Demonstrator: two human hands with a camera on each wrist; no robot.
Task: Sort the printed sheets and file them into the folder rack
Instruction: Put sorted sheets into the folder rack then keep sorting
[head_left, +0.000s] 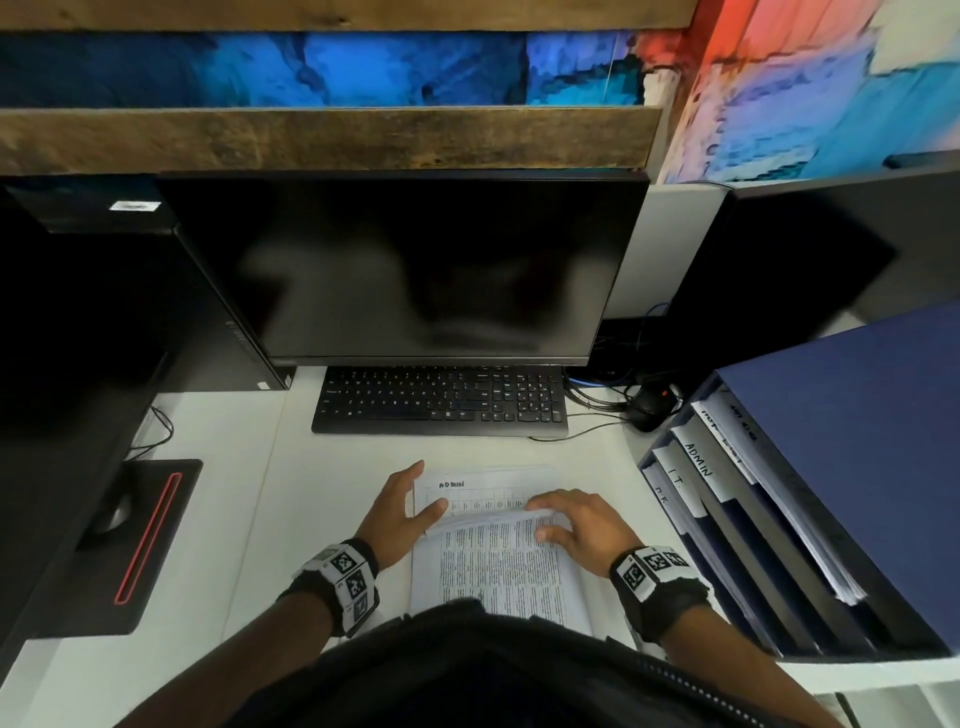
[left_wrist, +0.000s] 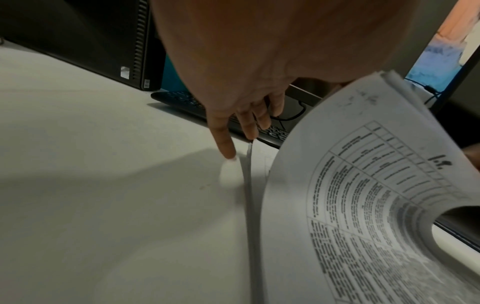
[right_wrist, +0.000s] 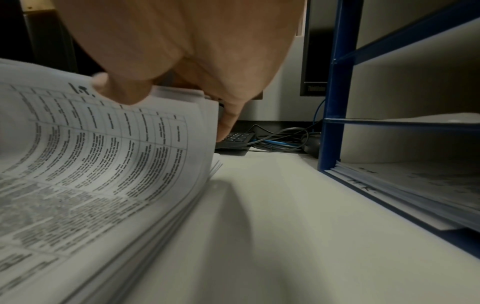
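Two hands at work on one stack of printed sheets (head_left: 498, 566), lying flat on the white desk (head_left: 228, 499) directly in front of the person, between the keyboard (head_left: 441, 400) and the body. Upper sheets (right_wrist: 109, 133) bent up and back by the right hand (head_left: 576, 525), thumb and fingers curled round their lifted edge; handwritten "I.T." legible on the raised page, "ADMIN" on the sheet exposed further back. Left hand (head_left: 400, 512) relaxed, fingers extended, resting at the stack's left edge; little finger (left_wrist: 226, 144) touching the desk just beside the paper, grasping nothing.

One blue folder rack (head_left: 852, 467) at the right, near the stack but apart from it. Four labelled dividers counted; "ADMIN" and "IT" readable, the other two tabs partly hidden and illegible. Papers already in some slots.

Two dark monitors (head_left: 415, 270), the right one cut off by the frame. One computer tower (head_left: 104, 312). One mouse (head_left: 649, 408) among tangled cables. Lower end of the stack hidden behind dark clothing.
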